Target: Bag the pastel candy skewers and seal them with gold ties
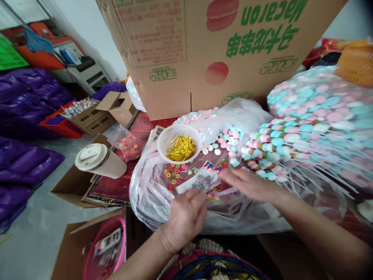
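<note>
A large cardboard box [204, 50] printed with green lettering fills the top centre of the frame. Right of centre, a heap of pastel candy sticks [309, 124] in pink, blue and white spills from a clear sack. A crumpled clear plastic bag [151, 194] spreads across the middle, strewn with loose ring candies [175, 175] and round sweets. At lower left, an open carton holds a pink basin [105, 249] with packets inside. A lidded beige cup [99, 159] lies tilted at left centre, beside a small bag of bright candies [129, 147]. A white bowl [175, 134] just above centre contains gold twist ties [181, 147]. Below it, a printed packet [201, 181] lies on the plastic between both hands. The left hand [186, 217], fingers curled, touches the packet's near edge; whether it pinches it cannot be told. The right hand [247, 182] is blurred, fingers extended over the packet's right end, its grip unclear.
</note>
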The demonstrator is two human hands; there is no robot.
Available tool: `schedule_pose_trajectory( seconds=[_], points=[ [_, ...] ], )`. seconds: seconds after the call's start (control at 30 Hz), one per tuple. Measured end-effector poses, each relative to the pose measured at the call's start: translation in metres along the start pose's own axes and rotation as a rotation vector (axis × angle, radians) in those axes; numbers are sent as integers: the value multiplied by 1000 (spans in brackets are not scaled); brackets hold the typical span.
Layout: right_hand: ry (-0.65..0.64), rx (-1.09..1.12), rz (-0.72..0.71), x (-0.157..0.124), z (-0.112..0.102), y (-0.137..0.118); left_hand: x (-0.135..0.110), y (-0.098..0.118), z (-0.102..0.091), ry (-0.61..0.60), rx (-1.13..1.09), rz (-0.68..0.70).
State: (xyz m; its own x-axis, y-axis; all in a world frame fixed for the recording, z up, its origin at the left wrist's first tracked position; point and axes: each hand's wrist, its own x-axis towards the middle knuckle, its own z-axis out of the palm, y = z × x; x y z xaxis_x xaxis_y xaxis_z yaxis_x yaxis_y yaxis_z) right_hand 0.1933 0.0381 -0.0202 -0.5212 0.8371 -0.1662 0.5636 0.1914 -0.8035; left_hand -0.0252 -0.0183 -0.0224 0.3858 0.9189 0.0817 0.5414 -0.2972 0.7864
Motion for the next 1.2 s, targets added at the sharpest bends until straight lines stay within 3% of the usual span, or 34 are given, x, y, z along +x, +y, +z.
schedule_pose_trajectory(
  seconds=[0.03,0.1,0.2,0.27,0.33,0.4,0.47,0.53,0.6,0.67,0.77,0.97,1.03,1.13,1.2],
  points=[
    [171,-189,-36,12,-8,7,2,-3,1,108,-156,-135],
    [325,-476,-109,34,-16,24,9,-7,3,260,-525,-392],
    [282,-562,-186,53,-17,45,19,-9,3,317,-963,-606],
    [287,-538,-212,53,-19,49,24,-8,3,327,-1090,-666],
    [378,-476,-263,44,-24,42,28,-6,4,329,-1145,-718],
    [465,-354,-307,29,-26,24,32,-3,6,331,-1177,-744],
    [431,-207,-297,13,-20,1,36,2,7,320,-1198,-740],
    [349,-93,-255,1,-5,-17,38,7,8,305,-1220,-731],
    [404,6,-222,-5,15,-26,39,11,8,291,-1242,-744],
    [472,115,-168,-4,33,-28,37,14,7,269,-1269,-753],
    [450,308,-97,0,49,-27,33,15,8,272,-1318,-713],
    [290,692,108,-1,47,-28,28,12,13,330,-1377,-661],
    [317,768,116,-4,45,-26,28,12,15,330,-1397,-686],
    [429,782,71,-7,48,-21,28,13,17,293,-1433,-723],
    [452,640,28,-9,49,-20,29,14,17,282,-1453,-730]
  ],
)
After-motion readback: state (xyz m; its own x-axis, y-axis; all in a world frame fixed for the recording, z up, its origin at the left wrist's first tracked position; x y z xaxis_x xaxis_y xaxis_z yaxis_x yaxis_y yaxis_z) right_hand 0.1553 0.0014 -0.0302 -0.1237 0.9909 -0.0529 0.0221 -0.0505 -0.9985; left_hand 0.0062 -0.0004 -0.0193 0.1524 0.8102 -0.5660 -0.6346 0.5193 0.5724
